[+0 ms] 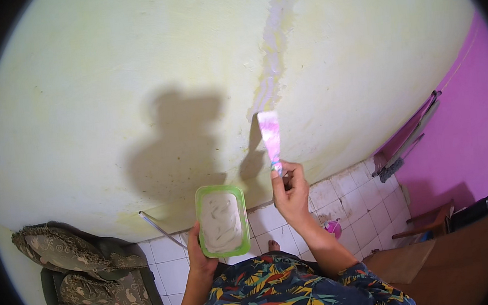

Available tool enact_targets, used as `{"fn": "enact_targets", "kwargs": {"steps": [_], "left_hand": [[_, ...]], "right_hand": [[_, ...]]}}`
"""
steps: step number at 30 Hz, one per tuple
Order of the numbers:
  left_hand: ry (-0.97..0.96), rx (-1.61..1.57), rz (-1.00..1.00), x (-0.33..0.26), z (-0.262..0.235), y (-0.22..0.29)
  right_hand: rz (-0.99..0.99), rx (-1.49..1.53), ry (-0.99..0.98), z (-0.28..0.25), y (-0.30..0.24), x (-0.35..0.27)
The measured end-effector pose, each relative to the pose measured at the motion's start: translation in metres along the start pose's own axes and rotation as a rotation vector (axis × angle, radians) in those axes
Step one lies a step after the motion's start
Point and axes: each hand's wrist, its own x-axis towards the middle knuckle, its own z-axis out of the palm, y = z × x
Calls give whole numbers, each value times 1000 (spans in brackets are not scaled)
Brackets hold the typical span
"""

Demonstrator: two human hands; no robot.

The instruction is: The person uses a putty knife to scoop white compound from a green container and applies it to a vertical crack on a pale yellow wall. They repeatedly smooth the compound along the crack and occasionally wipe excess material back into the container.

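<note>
In my right hand (292, 194), closed round its handle, is a putty knife (269, 132) with a pale, pinkish blade pointing up. The blade's end is at the lower end of a whitish filler strip (271, 64) that runs up the pale yellow wall (93, 61); whether it touches the wall I cannot tell. Low in front of me, my left hand (199, 253) grips a green-rimmed plastic tub (245, 221) by its left side. Greyish-white putty (220, 220) with scrape marks fills much of the tub.
A patterned, worn armchair (106, 295) stands at the lower left, with a thin pole (161, 230) beside it. White floor tiles (339, 202) meet the wall. Toward the right are a brown table (442, 269), a wooden chair (427, 221), a broom (391, 169) and a magenta wall (454, 130).
</note>
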Motion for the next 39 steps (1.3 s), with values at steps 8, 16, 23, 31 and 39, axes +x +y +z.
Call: {"fn": "enact_targets", "kwargs": {"steps": [8, 16, 23, 31, 39], "left_hand": [[-35, -17, -5, -1, -5, -2], [31, 24, 14, -1, -2, -2], [0, 0, 8, -9, -5, 0], [17, 8, -2, -2, -2, -3], [-9, -7, 10, -5, -1, 0]], "right_hand": [[-193, 26, 92, 13, -43, 76], [-270, -203, 34, 30, 40, 48], [-307, -150, 87, 32, -12, 96], [-293, -145, 64, 36, 29, 52], [-410, -289, 95, 32, -22, 98]]}}
